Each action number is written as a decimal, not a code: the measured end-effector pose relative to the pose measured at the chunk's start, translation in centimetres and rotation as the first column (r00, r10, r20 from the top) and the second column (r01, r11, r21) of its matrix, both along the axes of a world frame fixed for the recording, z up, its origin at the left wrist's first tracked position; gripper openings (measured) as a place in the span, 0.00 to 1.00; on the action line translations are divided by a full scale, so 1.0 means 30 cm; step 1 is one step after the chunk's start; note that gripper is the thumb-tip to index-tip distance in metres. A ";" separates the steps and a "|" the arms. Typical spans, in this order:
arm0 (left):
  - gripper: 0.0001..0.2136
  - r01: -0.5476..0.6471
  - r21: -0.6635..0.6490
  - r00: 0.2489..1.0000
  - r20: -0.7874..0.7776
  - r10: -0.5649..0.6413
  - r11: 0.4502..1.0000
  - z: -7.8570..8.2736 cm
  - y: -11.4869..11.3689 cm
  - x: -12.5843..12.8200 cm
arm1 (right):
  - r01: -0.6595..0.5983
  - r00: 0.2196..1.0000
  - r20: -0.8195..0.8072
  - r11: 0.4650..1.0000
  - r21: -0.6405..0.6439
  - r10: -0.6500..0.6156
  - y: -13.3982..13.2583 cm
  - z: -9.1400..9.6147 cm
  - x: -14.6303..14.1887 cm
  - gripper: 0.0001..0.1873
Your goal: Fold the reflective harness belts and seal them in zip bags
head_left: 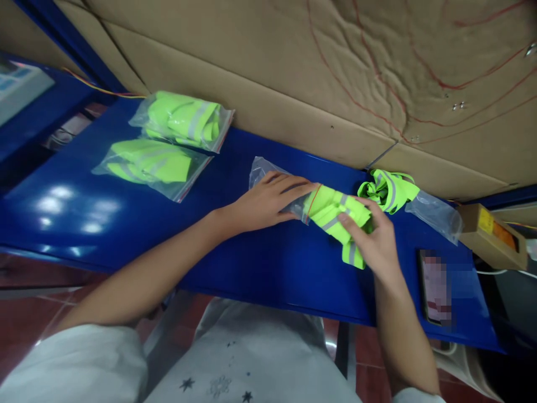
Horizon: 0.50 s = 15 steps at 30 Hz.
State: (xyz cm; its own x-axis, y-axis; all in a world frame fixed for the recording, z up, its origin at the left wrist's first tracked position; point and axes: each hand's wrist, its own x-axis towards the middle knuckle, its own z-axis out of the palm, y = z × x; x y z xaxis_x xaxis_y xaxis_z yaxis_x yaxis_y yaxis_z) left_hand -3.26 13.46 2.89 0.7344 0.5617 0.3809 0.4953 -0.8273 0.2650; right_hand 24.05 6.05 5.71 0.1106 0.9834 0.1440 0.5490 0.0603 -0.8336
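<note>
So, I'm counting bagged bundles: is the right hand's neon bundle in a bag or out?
Mostly out: the neon bundle shows bare past the red edge of the clear bag under the left hand.

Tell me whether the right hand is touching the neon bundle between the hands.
Touching. The head view shows it: the right hand has its thumb laid over the neon bundle, with no gap between them.

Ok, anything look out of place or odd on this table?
Only the dark-edged rectangular phone at the right: blocky pixelation covers part of its screen and extends onto the glossy blue table, unlike the rest of the picture.
</note>
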 end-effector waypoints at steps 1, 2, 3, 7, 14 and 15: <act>0.31 -0.011 -0.015 1.000 0.014 0.011 1.000 -0.001 0.002 0.000 | 0.037 0.996 -0.083 0.999 0.004 -0.037 0.008 0.008 0.022 0.27; 0.32 -0.018 -0.027 0.999 0.030 0.019 0.999 -0.003 0.004 0.000 | 0.080 0.982 -0.173 0.997 0.011 -0.077 0.016 0.015 0.042 0.27; 0.33 -0.019 -0.037 0.999 0.051 0.021 0.999 -0.004 0.004 0.001 | 0.113 0.958 -0.267 0.994 0.009 -0.106 0.023 0.020 0.059 0.28; 0.36 0.005 -0.139 0.988 0.156 0.017 0.990 0.003 -0.007 0.011 | 0.054 0.869 -0.488 0.996 -0.076 -0.084 0.041 0.013 0.075 0.35; 0.38 0.001 -0.249 0.979 0.200 0.050 0.969 0.024 -0.024 0.019 | -0.153 0.915 -0.400 0.956 -0.250 0.042 0.048 -0.012 0.052 0.25; 0.38 0.000 -0.233 0.983 0.180 0.044 0.972 0.020 -0.024 0.020 | -0.167 0.924 -0.378 0.953 -0.251 0.062 0.048 -0.011 0.052 0.25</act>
State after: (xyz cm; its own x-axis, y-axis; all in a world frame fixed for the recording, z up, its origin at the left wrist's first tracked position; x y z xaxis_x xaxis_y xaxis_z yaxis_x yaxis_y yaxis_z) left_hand -2.67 12.73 3.48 0.6510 0.6655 0.3651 0.4380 -0.7221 0.5355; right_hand 25.61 7.50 5.39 -0.0125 0.9870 -0.1605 0.2099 -0.1543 -0.9655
